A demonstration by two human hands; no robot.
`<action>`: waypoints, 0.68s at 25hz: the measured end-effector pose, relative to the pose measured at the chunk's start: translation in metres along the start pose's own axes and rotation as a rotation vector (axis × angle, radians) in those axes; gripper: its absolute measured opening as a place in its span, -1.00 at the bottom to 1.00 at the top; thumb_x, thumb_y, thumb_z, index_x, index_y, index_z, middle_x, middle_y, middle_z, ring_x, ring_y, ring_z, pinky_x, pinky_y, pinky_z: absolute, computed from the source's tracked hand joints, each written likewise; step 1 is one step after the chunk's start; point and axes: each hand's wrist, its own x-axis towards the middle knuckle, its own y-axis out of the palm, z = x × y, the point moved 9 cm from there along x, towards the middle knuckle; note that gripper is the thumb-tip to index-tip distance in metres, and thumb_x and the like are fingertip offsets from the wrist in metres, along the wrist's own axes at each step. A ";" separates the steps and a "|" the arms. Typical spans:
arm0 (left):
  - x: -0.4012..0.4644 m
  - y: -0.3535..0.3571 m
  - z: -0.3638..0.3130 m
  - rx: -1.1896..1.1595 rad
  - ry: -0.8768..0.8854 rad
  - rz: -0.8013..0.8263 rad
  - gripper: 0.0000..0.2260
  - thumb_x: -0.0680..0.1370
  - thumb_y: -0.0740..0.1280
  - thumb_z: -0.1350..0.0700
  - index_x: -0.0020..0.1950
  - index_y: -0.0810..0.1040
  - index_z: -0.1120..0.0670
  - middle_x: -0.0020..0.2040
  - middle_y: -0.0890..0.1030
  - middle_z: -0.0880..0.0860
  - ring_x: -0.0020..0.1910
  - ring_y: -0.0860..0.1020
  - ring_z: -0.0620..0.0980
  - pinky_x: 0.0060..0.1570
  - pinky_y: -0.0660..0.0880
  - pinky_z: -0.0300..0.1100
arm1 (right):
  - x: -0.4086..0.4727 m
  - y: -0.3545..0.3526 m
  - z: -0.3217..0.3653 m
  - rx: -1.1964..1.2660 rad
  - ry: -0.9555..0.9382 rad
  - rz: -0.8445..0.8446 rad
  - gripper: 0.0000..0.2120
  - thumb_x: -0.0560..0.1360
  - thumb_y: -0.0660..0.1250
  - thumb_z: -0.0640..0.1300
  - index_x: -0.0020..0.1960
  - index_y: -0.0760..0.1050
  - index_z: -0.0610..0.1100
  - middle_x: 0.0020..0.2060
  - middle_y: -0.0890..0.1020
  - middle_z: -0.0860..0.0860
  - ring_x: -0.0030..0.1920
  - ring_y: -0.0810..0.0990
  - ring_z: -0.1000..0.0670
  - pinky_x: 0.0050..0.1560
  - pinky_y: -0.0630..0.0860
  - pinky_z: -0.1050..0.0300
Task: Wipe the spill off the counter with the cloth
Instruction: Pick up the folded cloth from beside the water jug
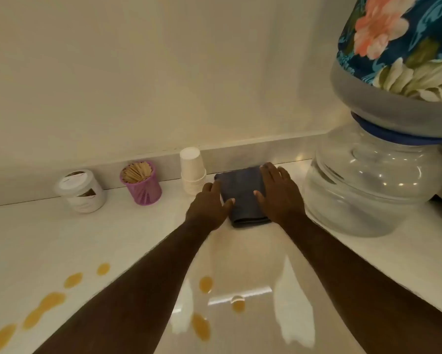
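A folded dark blue cloth (243, 194) lies flat on the white counter (36, 238) near the back wall. My left hand (208, 206) rests at the cloth's left edge, fingers spread, thumb touching its side. My right hand (278, 194) lies flat across its right side, fingers apart. Neither hand has closed on the cloth. The spill is a scatter of amber-yellow drops: a trail at the near left (46, 306) and a few drops between my forearms (206, 284).
A stack of white paper cups (192, 169) stands just left of the cloth. Further left are a pink mesh holder of wooden sticks (141, 182) and a white lidded tub (80, 191). A large clear water jar (368, 185) with a floral-covered bottle on top fills the right.
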 end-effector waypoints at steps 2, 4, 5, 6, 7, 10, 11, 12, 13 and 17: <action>0.021 0.012 -0.002 -0.039 -0.028 0.025 -0.39 0.55 0.28 -0.06 0.52 0.12 0.07 0.51 0.26 0.14 0.40 0.35 0.17 0.30 0.40 0.06 | 0.015 0.020 -0.007 0.038 0.025 0.079 -0.36 0.55 0.26 0.09 0.52 0.10 -0.10 0.54 0.17 -0.11 0.50 0.17 -0.21 0.40 0.30 -0.13; 0.038 0.021 -0.004 -0.073 -0.042 0.043 -0.42 0.56 0.28 0.02 0.51 0.14 0.08 0.50 0.26 0.17 0.41 0.34 0.16 0.33 0.35 0.02 | 0.027 0.042 -0.015 0.076 0.075 0.167 -0.38 0.55 0.25 0.12 0.50 0.12 -0.06 0.53 0.14 -0.11 0.47 0.19 -0.24 0.36 0.36 -0.21; 0.045 0.025 -0.005 -0.089 -0.052 0.043 -0.43 0.56 0.28 0.04 0.51 0.15 0.09 0.49 0.27 0.18 0.41 0.33 0.16 0.34 0.32 0.00 | 0.032 0.052 -0.019 0.099 0.103 0.186 -0.38 0.54 0.24 0.14 0.50 0.13 -0.05 0.53 0.12 -0.12 0.45 0.20 -0.25 0.34 0.37 -0.24; 0.050 0.030 -0.005 -0.101 -0.063 0.043 -0.43 0.55 0.29 0.06 0.51 0.16 0.09 0.48 0.28 0.19 0.41 0.33 0.16 0.35 0.31 -0.02 | 0.036 0.059 -0.021 0.128 0.132 0.199 -0.39 0.54 0.23 0.15 0.49 0.15 -0.05 0.53 0.11 -0.13 0.44 0.21 -0.26 0.34 0.37 -0.26; 0.054 0.033 -0.002 -0.108 -0.076 0.040 -0.43 0.54 0.30 0.07 0.50 0.18 0.10 0.47 0.30 0.20 0.40 0.34 0.16 0.34 0.32 -0.03 | 0.039 0.063 -0.024 0.154 0.161 0.193 -0.40 0.55 0.23 0.15 0.48 0.16 -0.05 0.53 0.10 -0.15 0.43 0.23 -0.27 0.34 0.36 -0.25; 0.065 0.040 0.010 -0.138 -0.126 0.005 -0.47 0.50 0.37 0.12 0.44 0.32 0.13 0.39 0.41 0.19 0.32 0.43 0.14 0.28 0.38 -0.06 | 0.043 0.072 -0.029 0.155 0.237 0.207 -0.40 0.55 0.26 0.12 0.48 0.18 -0.07 0.52 0.11 -0.19 0.40 0.30 -0.27 0.34 0.37 -0.20; 0.066 0.040 0.014 -0.165 -0.148 -0.017 -0.50 0.48 0.38 0.14 0.40 0.37 0.13 0.35 0.45 0.18 0.27 0.47 0.13 0.25 0.41 -0.07 | 0.042 0.076 -0.031 0.161 0.269 0.213 -0.40 0.54 0.28 0.10 0.47 0.20 -0.09 0.50 0.16 -0.21 0.39 0.32 -0.27 0.33 0.37 -0.18; 0.066 0.040 0.016 -0.204 -0.165 -0.046 -0.53 0.47 0.38 0.16 0.37 0.41 0.14 0.32 0.48 0.18 0.24 0.50 0.13 0.23 0.44 -0.08 | 0.042 0.078 -0.033 0.189 0.303 0.198 -0.42 0.53 0.31 0.08 0.45 0.23 -0.11 0.45 0.26 -0.22 0.37 0.35 -0.25 0.32 0.39 -0.16; 0.065 0.038 0.016 -0.248 -0.177 -0.077 -0.57 0.48 0.37 0.18 0.34 0.44 0.16 0.30 0.50 0.18 0.21 0.51 0.13 0.21 0.44 -0.09 | 0.042 0.078 -0.034 0.236 0.321 0.166 -0.46 0.52 0.34 0.03 0.41 0.29 -0.15 0.38 0.36 -0.22 0.33 0.40 -0.24 0.30 0.41 -0.14; 0.058 0.024 0.009 -0.410 -0.169 -0.178 -0.73 0.54 0.30 0.22 0.23 0.51 0.20 0.20 0.58 0.17 0.19 0.53 0.13 0.19 0.41 -0.12 | 0.050 0.068 -0.038 0.446 0.434 0.135 -0.65 0.54 0.33 -0.18 0.28 0.43 -0.27 0.24 0.55 -0.22 0.25 0.52 -0.21 0.28 0.41 -0.02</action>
